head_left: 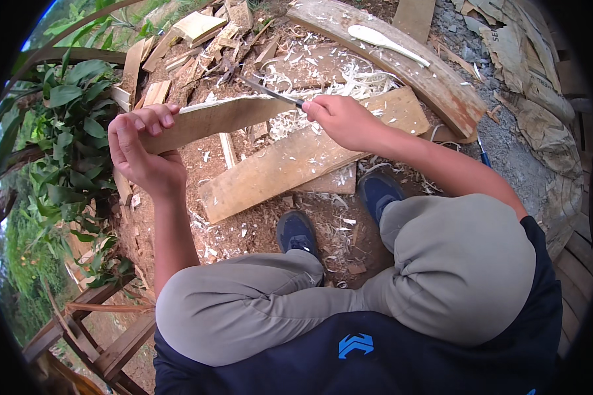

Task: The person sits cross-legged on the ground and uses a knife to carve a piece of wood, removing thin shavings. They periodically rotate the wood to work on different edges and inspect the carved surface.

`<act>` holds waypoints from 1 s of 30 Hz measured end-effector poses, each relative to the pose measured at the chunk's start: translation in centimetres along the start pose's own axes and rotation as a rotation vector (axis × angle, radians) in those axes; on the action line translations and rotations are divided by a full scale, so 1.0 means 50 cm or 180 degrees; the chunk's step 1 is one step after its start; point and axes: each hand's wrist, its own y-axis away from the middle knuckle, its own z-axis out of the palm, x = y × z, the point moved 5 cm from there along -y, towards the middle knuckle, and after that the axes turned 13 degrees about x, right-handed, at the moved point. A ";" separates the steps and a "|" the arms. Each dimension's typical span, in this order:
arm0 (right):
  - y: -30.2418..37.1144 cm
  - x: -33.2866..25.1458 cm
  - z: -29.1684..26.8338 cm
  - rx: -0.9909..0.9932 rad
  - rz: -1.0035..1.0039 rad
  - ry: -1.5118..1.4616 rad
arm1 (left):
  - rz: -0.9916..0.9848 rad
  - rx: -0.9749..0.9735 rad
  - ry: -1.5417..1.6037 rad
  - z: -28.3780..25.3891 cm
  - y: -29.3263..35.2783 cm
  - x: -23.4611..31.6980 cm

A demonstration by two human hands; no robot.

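Note:
My left hand is closed around the near-left end of a thin strip of wood, fingers curled over its top. The strip's upper edge is pale and freshly cut. In my right hand is a knife, gripped by its dark handle. Its narrow blade points up and left, just above the strip's far end; whether it touches the wood I cannot tell. Below the strip, a wide flat board lies slanted on the ground. A pale carved wooden spoon rests on a thick plank at the far right.
Curly wood shavings are heaped between the boards. Offcuts pile up at the far left, beside leafy plants. A blue-handled tool lies to the right, near torn paper sacking. A wooden frame stands at lower left.

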 end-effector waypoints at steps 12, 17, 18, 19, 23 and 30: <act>0.013 0.012 0.045 0.0181 -0.0296 0.0927 | 0.0021 0.0539 -0.0169 -0.018 -0.004 -0.004; 0.025 -0.109 -0.029 0.1052 -0.1167 -0.0345 | -0.0024 0.0593 -0.0072 -0.033 -0.003 -0.006; 0.020 -0.086 -0.007 0.0788 -0.0942 0.0072 | -0.0051 0.0607 -0.0040 -0.030 -0.002 -0.006; 0.017 -0.047 0.019 0.0543 -0.0707 0.0487 | -0.0079 0.0603 0.0001 -0.023 -0.001 -0.005; 0.000 0.004 0.051 0.0365 -0.0338 0.0899 | -0.0045 0.0520 0.0092 -0.016 0.002 -0.006; 0.004 -0.106 -0.022 0.1268 -0.0994 -0.0861 | -0.0014 0.0541 0.0221 -0.010 -0.008 -0.004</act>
